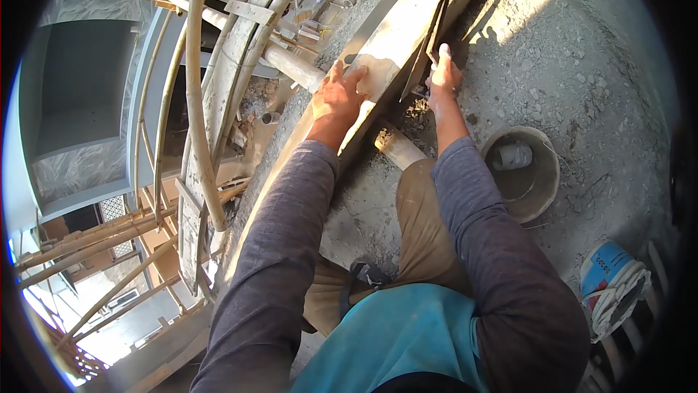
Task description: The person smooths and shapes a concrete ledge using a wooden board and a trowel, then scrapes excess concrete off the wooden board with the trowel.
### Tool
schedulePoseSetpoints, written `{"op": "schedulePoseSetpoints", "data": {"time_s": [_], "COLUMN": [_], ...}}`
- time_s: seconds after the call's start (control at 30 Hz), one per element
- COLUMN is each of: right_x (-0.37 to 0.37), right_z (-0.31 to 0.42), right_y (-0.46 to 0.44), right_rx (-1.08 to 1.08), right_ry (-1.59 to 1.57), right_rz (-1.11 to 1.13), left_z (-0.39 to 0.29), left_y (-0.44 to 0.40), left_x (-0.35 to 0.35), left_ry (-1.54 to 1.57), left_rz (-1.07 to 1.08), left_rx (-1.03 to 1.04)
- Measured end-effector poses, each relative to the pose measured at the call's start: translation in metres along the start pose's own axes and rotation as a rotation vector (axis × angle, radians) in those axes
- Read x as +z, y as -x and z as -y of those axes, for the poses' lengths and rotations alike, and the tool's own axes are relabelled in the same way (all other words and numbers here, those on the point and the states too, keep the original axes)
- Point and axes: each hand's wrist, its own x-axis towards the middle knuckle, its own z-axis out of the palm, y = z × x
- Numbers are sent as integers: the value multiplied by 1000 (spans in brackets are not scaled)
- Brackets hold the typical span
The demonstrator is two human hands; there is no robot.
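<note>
A long pale ledge (378,47) runs diagonally from the top right toward the lower left. My left hand (339,96) rests on its top with the fingers spread, holding nothing. On the ledge's near side my right hand (444,79) is closed round the lower part of a thin dark strip (426,47), which stands against the ledge's side. The strip's exact shape and its far face are partly hidden. A round wooden pole (399,147) comes out from under the ledge, between my forearms.
At the right stands a round bucket (542,200) with a pale container (515,156) inside. A blue and white bucket (609,284) lies at the lower right. Rubble covers the rough floor (582,91). Beyond the ledge are bamboo scaffold poles (195,87) and planks (222,95).
</note>
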Motion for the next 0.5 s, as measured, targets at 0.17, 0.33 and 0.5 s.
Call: {"op": "schedulePoseSetpoints", "data": {"time_s": [0.17, 0.33, 0.5], "right_x": [3, -1, 5], "right_z": [-2, 6, 2], "right_y": [4, 15, 9], "right_rx": [34, 95, 0], "right_ry": [-42, -84, -110], "right_rz": [79, 190, 85], "left_z": [1, 0, 1], "left_y": [-2, -1, 0], "left_x": [-3, 2, -1], "left_ry": [22, 21, 25], "left_rz": [98, 36, 29], "left_rx": [-13, -26, 24]}}
